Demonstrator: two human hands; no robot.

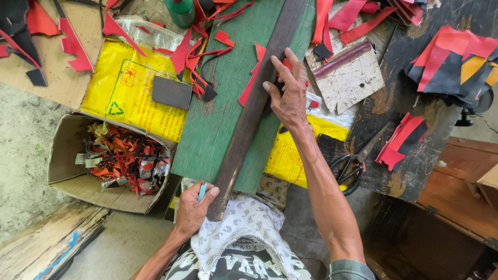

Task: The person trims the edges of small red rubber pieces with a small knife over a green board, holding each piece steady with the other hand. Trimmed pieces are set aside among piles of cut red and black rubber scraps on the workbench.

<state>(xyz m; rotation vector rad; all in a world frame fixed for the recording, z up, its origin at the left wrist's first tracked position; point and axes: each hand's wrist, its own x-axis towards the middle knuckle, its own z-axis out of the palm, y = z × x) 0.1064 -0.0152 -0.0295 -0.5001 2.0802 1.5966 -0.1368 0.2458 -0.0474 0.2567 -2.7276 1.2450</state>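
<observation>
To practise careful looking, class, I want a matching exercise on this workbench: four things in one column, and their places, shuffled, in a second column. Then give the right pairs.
Things
1. left hand
2. right hand
3. scissors
4. cardboard box

Places
A. on the dark table, right of the arm
B. pressed flat on the long dark strip
C. on the floor, full of red and black scraps
D. at the strip's near end, holding a small blue tool

Pairs: 1-D, 2-B, 3-A, 4-C
</observation>
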